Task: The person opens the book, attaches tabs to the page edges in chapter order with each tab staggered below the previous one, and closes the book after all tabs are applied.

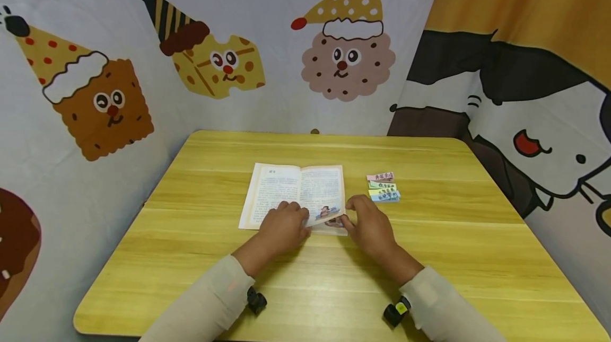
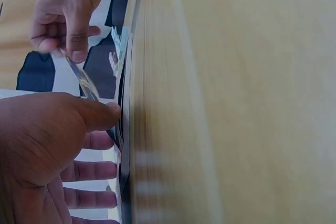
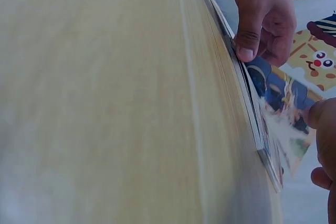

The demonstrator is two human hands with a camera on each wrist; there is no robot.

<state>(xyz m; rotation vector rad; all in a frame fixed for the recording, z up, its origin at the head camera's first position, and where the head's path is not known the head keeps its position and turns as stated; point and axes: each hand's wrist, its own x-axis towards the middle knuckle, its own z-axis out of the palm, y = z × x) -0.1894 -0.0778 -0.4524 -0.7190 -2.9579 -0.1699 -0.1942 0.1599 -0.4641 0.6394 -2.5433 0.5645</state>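
An open book (image 1: 276, 188) with printed text lies on the table, a small coloured picture at the lower corner of its right page. My left hand (image 1: 284, 226) rests on the book's lower middle near the fold, its fingers extended over the paper in the left wrist view. At the lower right corner, my right hand (image 1: 372, 229) pinches the right page (image 1: 321, 183) between thumb and fingers. That page bends up, and part of a picture beneath it shows. From the right wrist view, the lifted page (image 3: 286, 90) has a colourful illustration on its underside.
Several paper strips (image 1: 383, 191) in pink, green, yellow and blue, with handwriting, lie overlapped right of the book. The wooden table (image 1: 200, 273) meets a wall cloth (image 1: 267, 114) printed with cartoon figures at its far edge. A small black camera (image 1: 256, 300) sits at the left cuff.
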